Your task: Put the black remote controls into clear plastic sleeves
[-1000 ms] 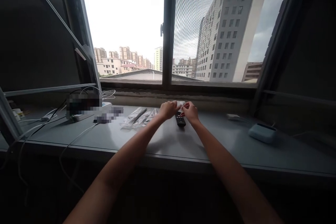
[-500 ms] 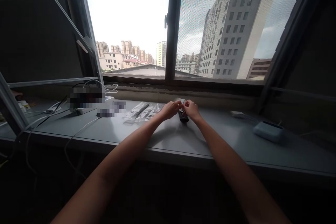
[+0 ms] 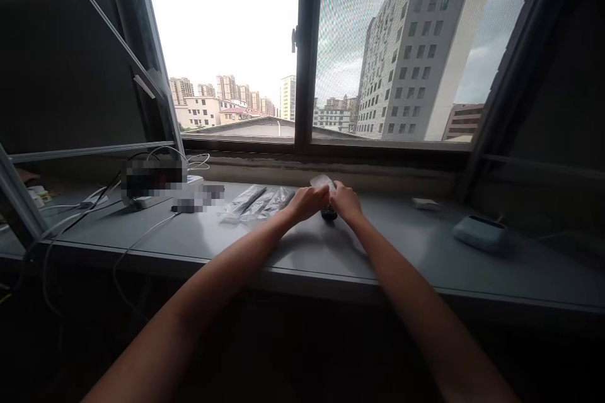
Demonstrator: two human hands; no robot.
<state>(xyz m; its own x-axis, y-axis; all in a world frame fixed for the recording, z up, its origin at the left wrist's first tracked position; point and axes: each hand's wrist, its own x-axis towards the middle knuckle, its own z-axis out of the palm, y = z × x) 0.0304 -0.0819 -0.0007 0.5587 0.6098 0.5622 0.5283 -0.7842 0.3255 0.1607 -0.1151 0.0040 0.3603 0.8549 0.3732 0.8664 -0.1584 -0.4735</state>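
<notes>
Near the back of the grey table, my left hand (image 3: 309, 201) and my right hand (image 3: 345, 200) meet with fingers pinched on a clear plastic bag (image 3: 322, 181). The bag's top sticks up behind the fingers. Just below them lies a black device with buttons (image 3: 329, 213), which looks like a remote control; its far end is hidden by my hands. Left of my left hand, clear bags (image 3: 269, 201) lie flat on the table, one with a dark long item (image 3: 249, 199) in it.
A blue-grey box (image 3: 479, 233) and a small white object (image 3: 425, 203) stand on the right. A white power strip (image 3: 193, 184) and cables (image 3: 142, 239) are on the left. The table's front edge (image 3: 302, 276) runs across; windows rise behind.
My hands have drawn closer together over the black device, and more of the clear bag shows above the fingers. The view has shifted slightly.
</notes>
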